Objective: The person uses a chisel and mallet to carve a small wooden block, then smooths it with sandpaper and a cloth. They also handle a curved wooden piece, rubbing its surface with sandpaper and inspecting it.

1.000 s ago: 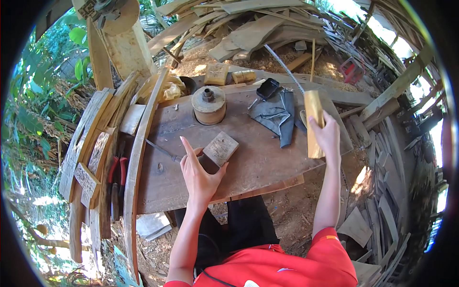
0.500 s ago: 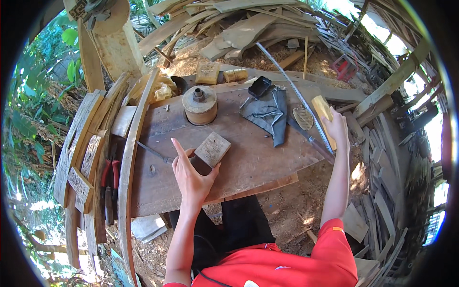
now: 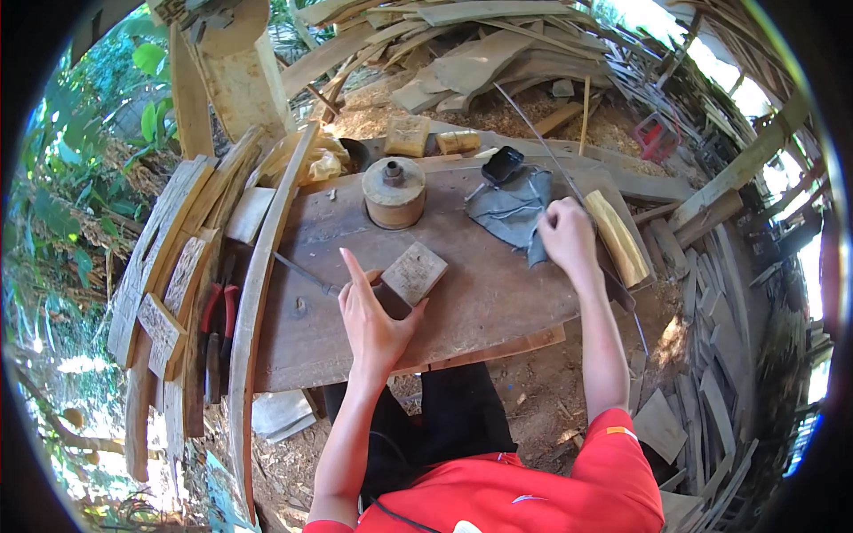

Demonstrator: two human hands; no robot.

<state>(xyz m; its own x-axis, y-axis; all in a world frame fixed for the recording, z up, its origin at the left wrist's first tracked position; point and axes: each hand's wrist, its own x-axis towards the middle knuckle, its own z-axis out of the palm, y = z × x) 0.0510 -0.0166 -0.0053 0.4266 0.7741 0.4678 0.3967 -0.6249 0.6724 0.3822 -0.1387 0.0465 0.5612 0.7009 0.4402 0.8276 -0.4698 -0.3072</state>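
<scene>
My left hand (image 3: 380, 329) grips a small wooden block (image 3: 414, 270) with a dark side, index finger raised, beside a thin metal rod (image 3: 304, 274) on the wooden bench (image 3: 489, 311). My right hand (image 3: 566, 233) is closed over the right edge of a grey cloth piece (image 3: 505, 213), beside a long thin metal strip (image 3: 539, 133); what its fingers hold is hidden. A yellow wood block (image 3: 619, 242) lies just right of it. A black tray (image 3: 502, 164) rests on the cloth. A round wooden piece with a central fitting (image 3: 394, 204) stands mid-bench.
Curved planks (image 3: 274, 266) and red-handled pliers (image 3: 219, 315) lie at the left. Yellowish wood pieces (image 3: 407, 135) sit at the back. Timber piles (image 3: 480, 62) stand behind and at the right, with a red object (image 3: 656, 136) and a slanted post (image 3: 737, 164).
My right hand has let go of the yellow block, which now lies at the bench's right, and has moved left toward the grey cloth. My left hand still grips its block.
</scene>
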